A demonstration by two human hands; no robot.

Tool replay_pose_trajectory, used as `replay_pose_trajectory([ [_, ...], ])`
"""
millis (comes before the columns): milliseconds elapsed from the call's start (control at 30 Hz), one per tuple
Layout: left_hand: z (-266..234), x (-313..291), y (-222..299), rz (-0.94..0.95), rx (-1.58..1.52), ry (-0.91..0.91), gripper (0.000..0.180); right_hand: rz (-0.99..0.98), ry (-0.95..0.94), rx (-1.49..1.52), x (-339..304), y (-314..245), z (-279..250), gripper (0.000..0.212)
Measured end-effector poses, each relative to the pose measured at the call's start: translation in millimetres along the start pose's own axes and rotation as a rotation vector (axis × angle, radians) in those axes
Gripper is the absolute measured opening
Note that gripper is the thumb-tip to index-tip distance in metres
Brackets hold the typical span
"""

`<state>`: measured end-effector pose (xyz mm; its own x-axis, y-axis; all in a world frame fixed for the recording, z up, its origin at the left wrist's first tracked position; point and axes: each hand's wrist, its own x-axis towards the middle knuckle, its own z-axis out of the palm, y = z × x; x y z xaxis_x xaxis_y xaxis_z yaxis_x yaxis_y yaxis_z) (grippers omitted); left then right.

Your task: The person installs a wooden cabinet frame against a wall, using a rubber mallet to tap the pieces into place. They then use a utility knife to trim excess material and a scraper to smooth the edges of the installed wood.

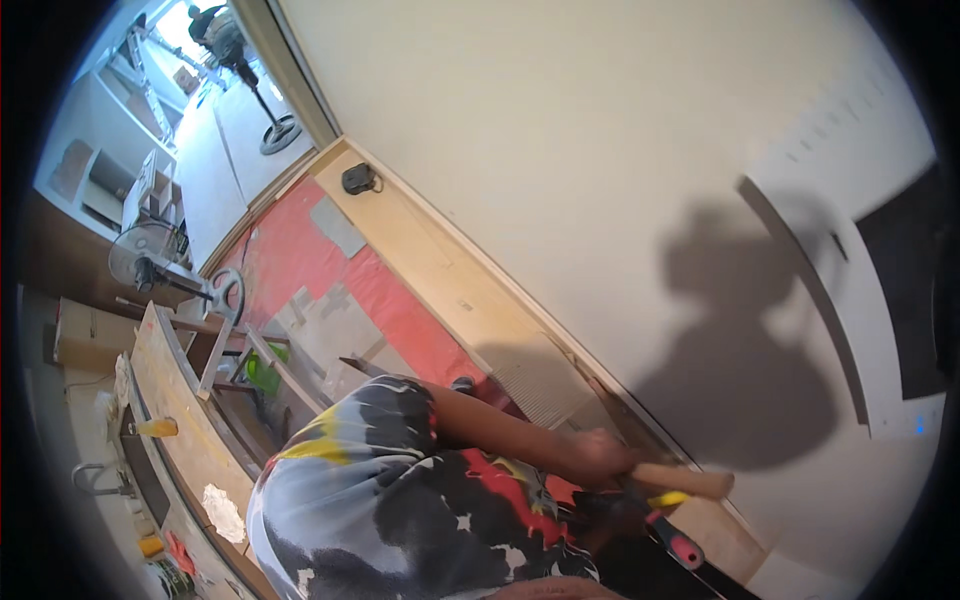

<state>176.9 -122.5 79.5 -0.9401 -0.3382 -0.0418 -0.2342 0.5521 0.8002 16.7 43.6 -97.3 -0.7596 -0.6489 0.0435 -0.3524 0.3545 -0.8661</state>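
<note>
My left hand [600, 455] is closed at the end of my outstretched left arm, low on the right beside the wall. A thick wooden handle [690, 481] sticks out to the right from the fist; the tool's other end is hidden. Just below lie a yellow piece [668, 498] and a pink-and-black tool handle [685, 550], close to the hand but in dark shade. A strip of bare skin shows at the lower edge, but my right hand is not visible. A ridged, light-brown patch [545, 380] lies beyond my left forearm.
A pale wooden board [420, 255] runs along the wall [520, 150], with a black tape measure [359, 179] on its far end. Red sheeting [285, 235] covers the floor. A workbench [185, 400], a stool and fans stand left. A person [208, 25] is far back.
</note>
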Motion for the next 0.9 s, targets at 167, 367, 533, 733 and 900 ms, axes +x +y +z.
replay_pose_trajectory([
  [167, -73, -118, -42, -0.417, -0.135, 0.157, 0.044, -0.365, -0.303, -0.112, -11, -43, 52, 0.039],
  [367, -89, -244, -84, -0.6, 0.099, 1.079, 0.026, -0.461, -0.918, -0.51, 25, -147, 170, 0.043],
  [533, -68, -306, -81, -0.851, 0.177, 1.355, 0.016, -0.867, -1.082, -0.538, 43, -199, 282, 0.046],
  [733, -20, -310, -74, -1.002, 0.07, 1.499, 0.016, -0.867, -0.829, -0.478, 36, -193, 333, 0.042],
  [900, 15, -305, -94, -1.018, -0.127, 1.488, 0.023, -1.061, -0.632, -0.116, 28, -182, 255, 0.027],
])
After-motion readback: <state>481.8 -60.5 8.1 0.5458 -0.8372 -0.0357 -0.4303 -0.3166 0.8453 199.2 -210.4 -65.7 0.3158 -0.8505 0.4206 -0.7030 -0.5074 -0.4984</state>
